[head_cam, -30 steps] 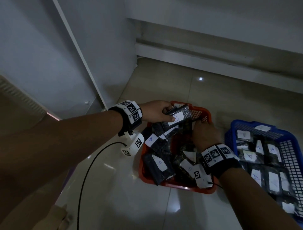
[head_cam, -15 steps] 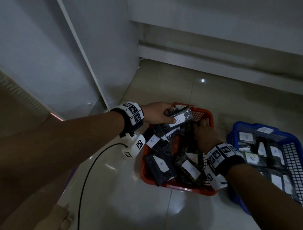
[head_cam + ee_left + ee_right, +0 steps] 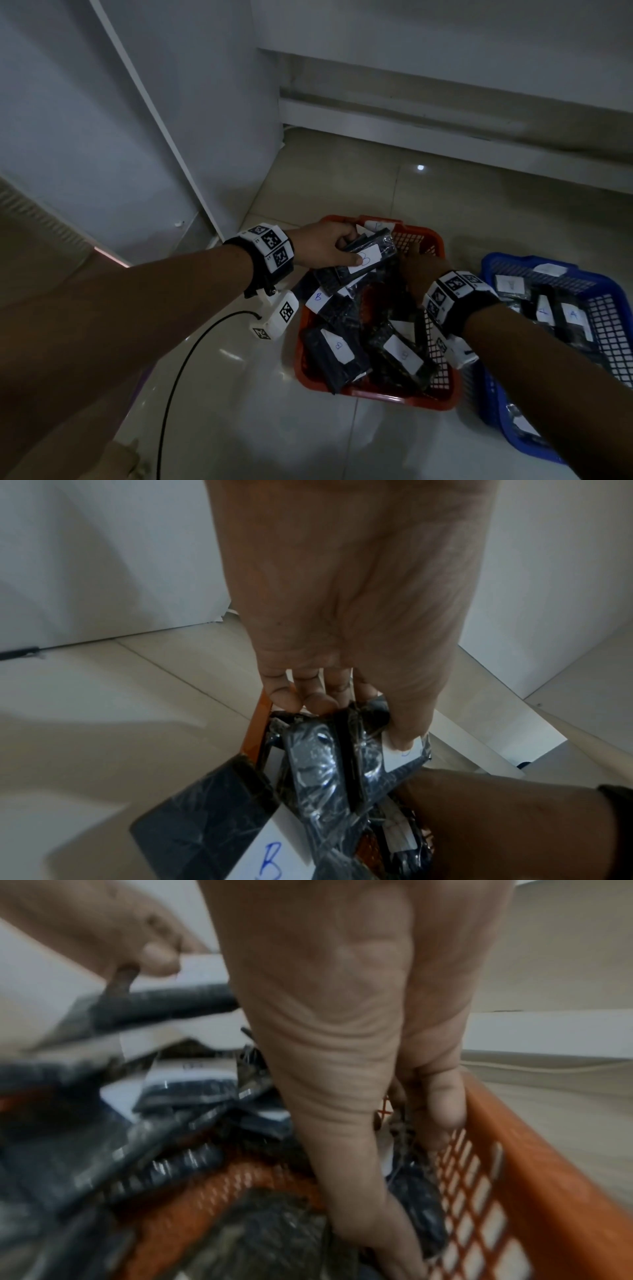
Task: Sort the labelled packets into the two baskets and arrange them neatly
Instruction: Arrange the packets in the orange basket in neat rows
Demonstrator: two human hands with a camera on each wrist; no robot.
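A red basket point(image 3: 394, 399) on the floor holds several dark packets with white labels marked B point(image 3: 337, 346). My left hand point(image 3: 352, 248) hovers over its far left corner and grips a small stack of B packets point(image 3: 375, 251), thumb on the top label. In the left wrist view the left hand point(image 3: 356, 721) curls round those packets point(image 3: 329, 756). My right hand point(image 3: 419, 267) reaches into the far right part of the red basket. In the right wrist view the right hand point(image 3: 423, 1191) points straight fingers down beside the mesh wall point(image 3: 514, 1164), touching a dark packet point(image 3: 411, 1199). The picture is blurred.
A blue basket point(image 3: 493, 263) with several packets marked A point(image 3: 575, 313) stands right of the red one. White cabinet panels point(image 3: 137, 120) rise at the left and a white plinth point(image 3: 445, 113) runs along the back. A black cable point(image 3: 178, 377) crosses the pale tiled floor.
My right hand has moved from the middle of the red basket to its far right side. The left hand keeps hold of the B stack in about the same place.
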